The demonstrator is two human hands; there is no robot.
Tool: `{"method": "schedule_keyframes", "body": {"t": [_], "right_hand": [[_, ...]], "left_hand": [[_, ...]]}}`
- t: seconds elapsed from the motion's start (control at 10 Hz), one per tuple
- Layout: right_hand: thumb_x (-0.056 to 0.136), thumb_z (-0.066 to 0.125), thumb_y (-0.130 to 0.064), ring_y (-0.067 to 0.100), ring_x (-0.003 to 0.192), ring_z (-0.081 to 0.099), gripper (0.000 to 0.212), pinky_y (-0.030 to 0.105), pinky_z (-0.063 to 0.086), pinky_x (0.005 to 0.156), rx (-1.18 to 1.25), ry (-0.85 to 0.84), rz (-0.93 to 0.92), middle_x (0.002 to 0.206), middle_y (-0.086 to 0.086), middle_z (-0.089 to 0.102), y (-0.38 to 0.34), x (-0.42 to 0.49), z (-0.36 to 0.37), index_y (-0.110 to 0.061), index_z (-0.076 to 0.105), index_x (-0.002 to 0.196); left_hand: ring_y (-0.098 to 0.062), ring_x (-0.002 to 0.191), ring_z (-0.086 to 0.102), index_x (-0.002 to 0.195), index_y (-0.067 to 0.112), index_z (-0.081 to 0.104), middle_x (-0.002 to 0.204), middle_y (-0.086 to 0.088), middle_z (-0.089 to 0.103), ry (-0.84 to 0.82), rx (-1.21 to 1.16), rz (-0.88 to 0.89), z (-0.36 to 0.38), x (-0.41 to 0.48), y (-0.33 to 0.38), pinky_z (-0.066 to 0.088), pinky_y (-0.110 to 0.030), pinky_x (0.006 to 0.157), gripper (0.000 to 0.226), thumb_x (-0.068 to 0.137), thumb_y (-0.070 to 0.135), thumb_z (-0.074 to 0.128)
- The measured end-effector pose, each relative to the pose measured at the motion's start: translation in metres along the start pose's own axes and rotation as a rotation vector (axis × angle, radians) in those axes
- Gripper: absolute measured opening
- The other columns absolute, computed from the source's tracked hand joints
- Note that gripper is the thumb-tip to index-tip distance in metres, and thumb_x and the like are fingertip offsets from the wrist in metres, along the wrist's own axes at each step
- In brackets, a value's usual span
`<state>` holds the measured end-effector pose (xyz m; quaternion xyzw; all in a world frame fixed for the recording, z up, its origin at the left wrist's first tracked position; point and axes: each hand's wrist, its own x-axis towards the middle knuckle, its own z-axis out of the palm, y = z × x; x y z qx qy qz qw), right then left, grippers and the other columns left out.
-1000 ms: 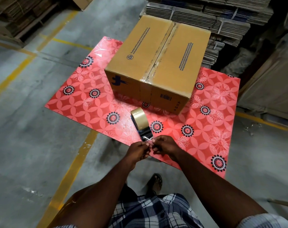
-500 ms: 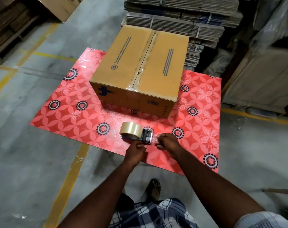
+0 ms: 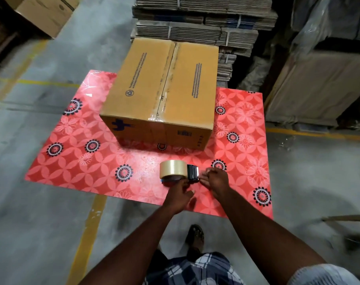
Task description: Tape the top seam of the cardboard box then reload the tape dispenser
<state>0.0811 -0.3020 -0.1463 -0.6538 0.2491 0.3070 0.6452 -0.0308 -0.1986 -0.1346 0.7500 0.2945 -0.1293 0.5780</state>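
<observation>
A closed brown cardboard box point(image 3: 164, 93) stands on a red flowered sheet point(image 3: 96, 161), with clear tape running along its top centre seam. In front of it, over the sheet's near part, is the tape dispenser point(image 3: 178, 171) carrying a roll of clear tape, its dark cutter head pointing right. My left hand point(image 3: 180, 194) grips the dispenser from below. My right hand point(image 3: 215, 178) pinches at the cutter end, where the tape's loose end is too small to make out.
Bundles of flattened cartons point(image 3: 195, 23) are stacked just behind the box. Wrapped pallets point(image 3: 323, 79) stand at the right, another carton point(image 3: 43, 13) at the far left. Yellow lines point(image 3: 88, 233) cross the concrete floor. My sandalled foot point(image 3: 195, 235) is below the hands.
The dispenser has turned from pointing toward me to lying sideways, cutter to the right. My left hand has shifted under it and my right hand has moved to the cutter end.
</observation>
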Motion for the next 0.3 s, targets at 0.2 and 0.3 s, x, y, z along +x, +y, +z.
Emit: {"method": "schedule_keyframes", "body": {"t": [0.2,0.3], "right_hand": [[0.096,0.032,0.005,0.018,0.054,0.068,0.030,0.022,0.055,0.047,0.055,0.066,-0.022,0.073,0.011,0.059,0.007,-0.009,-0.003,-0.010,0.051,0.078],[0.095,0.035,0.005,0.023,0.062,0.062,0.022,0.026,0.050,0.054,0.003,0.097,-0.040,0.075,0.013,0.059,0.008,-0.012,-0.005,-0.006,0.053,0.088]], "left_hand": [[-0.016,0.119,0.060,0.136,0.011,0.052,0.133,-0.008,0.063,-0.060,0.004,0.012,-0.014,0.001,-0.007,0.045,-0.031,0.105,0.051,0.087,0.008,0.066],[-0.021,0.122,0.060,0.135,0.012,0.055,0.132,-0.006,0.064,-0.064,0.076,0.031,-0.028,0.000,-0.014,0.045,-0.038,0.107,0.050,0.086,0.007,0.066]]}}
